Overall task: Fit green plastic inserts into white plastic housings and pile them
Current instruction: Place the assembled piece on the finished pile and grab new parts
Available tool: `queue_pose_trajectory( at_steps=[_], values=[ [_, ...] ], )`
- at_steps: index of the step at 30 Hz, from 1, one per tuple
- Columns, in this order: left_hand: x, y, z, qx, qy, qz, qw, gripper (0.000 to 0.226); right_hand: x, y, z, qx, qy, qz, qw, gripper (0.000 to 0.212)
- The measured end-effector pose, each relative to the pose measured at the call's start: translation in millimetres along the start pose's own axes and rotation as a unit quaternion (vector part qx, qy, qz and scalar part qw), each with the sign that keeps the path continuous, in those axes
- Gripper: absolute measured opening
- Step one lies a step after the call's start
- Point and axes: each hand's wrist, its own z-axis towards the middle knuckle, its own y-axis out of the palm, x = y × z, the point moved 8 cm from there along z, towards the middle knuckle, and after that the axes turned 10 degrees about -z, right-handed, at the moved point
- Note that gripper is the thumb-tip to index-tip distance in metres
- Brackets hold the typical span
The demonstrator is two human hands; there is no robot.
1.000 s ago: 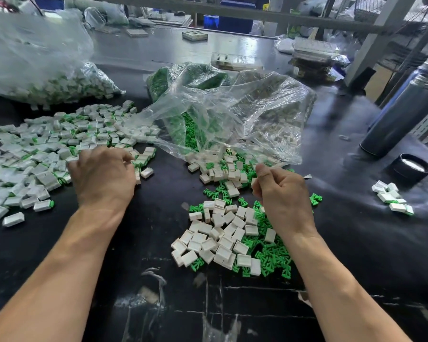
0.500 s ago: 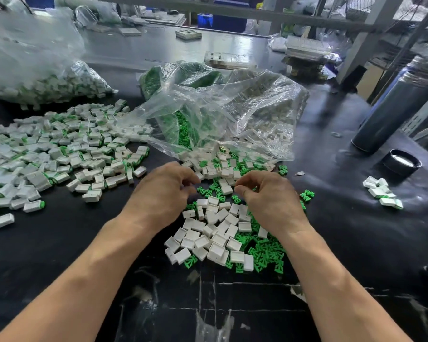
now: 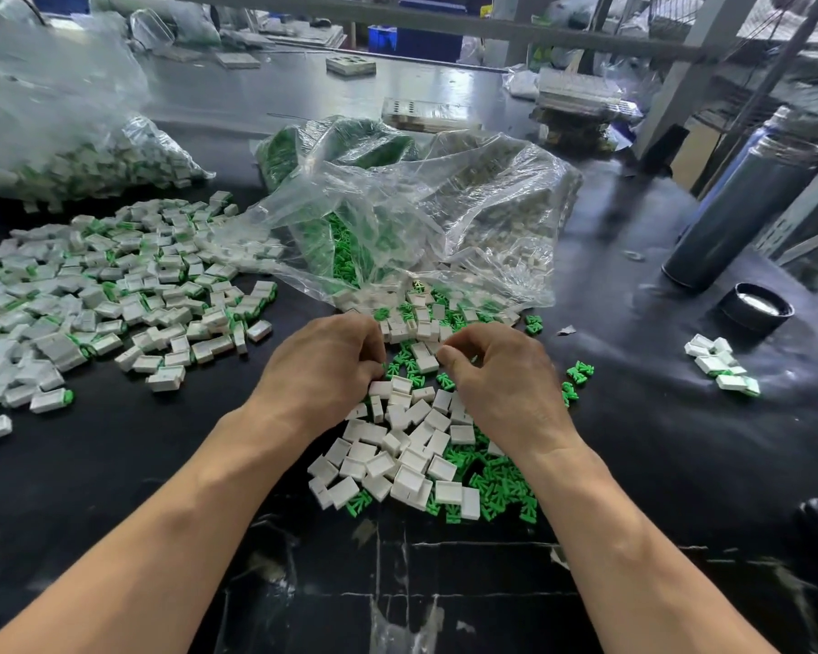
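Note:
Loose white housings [image 3: 412, 446] and green inserts [image 3: 501, 488] lie heaped on the black table [image 3: 114, 488] right in front of me. My left hand [image 3: 322, 365] and my right hand [image 3: 501, 380] hover over the far end of this heap, close together. Both have fingers curled down into the parts, and what the fingertips hold is hidden. A wide spread of assembled white-and-green pieces [image 3: 114, 295] covers the table to the left.
A clear bag [image 3: 421, 219] spilling housings and inserts lies just beyond my hands. Another bag of assembled pieces [image 3: 67, 153] sits far left. On the right are a small cluster of pieces [image 3: 721, 365], a dark flask [image 3: 747, 205] and its black cap [image 3: 756, 306].
My left hand came away from the assembled pile on the left and moved right to the loose heap. Both hands have since drawn closer together over it.

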Motion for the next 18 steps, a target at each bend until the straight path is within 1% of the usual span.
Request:
queue_pose_trajectory(
  at_steps=[1, 3, 5, 7, 10, 12, 13, 15, 18],
  values=[
    [0.2, -0.4, -1.2, 0.007, 0.004, -0.022, 1.0, 0.014, -1.5, -0.1, -0.5, 0.002, -0.01, 0.021, 1.0, 0.012],
    [0.4, -1.8, -3.7, 0.02, 0.005, -0.107, 0.994, 0.014, -6.1, 1.1, -1.6, -0.009, -0.027, 0.092, 0.995, 0.008],
    [3.5, -1.4, -7.0, 0.023, 0.009, -0.209, 0.978, 0.014, -10.9, 5.2, -2.9, -0.039, -0.034, 0.166, 0.985, 0.009],
    [9.2, 0.4, -10.0, 0.018, 0.021, -0.286, 0.958, 0.012, -15.3, 8.6, -4.0, -0.059, -0.038, 0.211, 0.975, 0.009],
    [16.0, 1.0, -12.9, 0.01, 0.031, -0.336, 0.941, 0.011, -16.9, 9.3, -3.6, -0.062, -0.033, 0.253, 0.965, 0.002],
    [13.1, 0.0, -12.1, 0.009, 0.021, -0.327, 0.945, 0.012, -14.9, 9.2, -2.8, -0.06, -0.027, 0.263, 0.962, 0.002],
    [9.0, -1.1, -11.2, 0.011, 0.008, -0.303, 0.953, 0.012, -12.6, 8.9, -2.1, -0.056, -0.02, 0.267, 0.962, 0.002],
    [-2.2, -3.5, -8.9, 0.008, -0.021, -0.23, 0.973, 0.009, -6.5, 6.8, -0.8, -0.034, 0.0, 0.281, 0.959, 0.005],
    [-12.9, -0.5, -10.2, -0.033, -0.053, -0.134, 0.989, 0.011, 1.8, 4.3, 0.6, -0.002, 0.026, 0.302, 0.953, 0.007]
  ],
)
